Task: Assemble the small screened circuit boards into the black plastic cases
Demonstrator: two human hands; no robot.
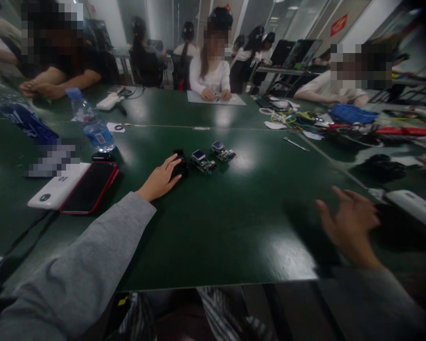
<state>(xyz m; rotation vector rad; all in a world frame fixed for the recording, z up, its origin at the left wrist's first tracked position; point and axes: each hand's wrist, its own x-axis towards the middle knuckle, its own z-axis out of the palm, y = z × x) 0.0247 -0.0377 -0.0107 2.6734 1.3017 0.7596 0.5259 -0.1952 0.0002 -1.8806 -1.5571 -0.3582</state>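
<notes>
My left hand (159, 180) reaches across the green table (220, 222), fingers and thumb around a small black block-like object (183, 166) that is partly hidden under them. Just right of that object are two small circuit boards, a nearer circuit board (203, 162) and a farther circuit board (223, 151), each with a little screen on top. Over the right side of the table, my right hand (351, 225) is blurred, its thumb and fingers apart and nothing visible in it.
A red-edged phone (90, 189), a white power bank (58, 184) and water bottles, including a blue-capped bottle (94, 125), stand at the left. Tangled cables (305, 118) and a wrench (296, 144) lie at the right. Several people sit around the table.
</notes>
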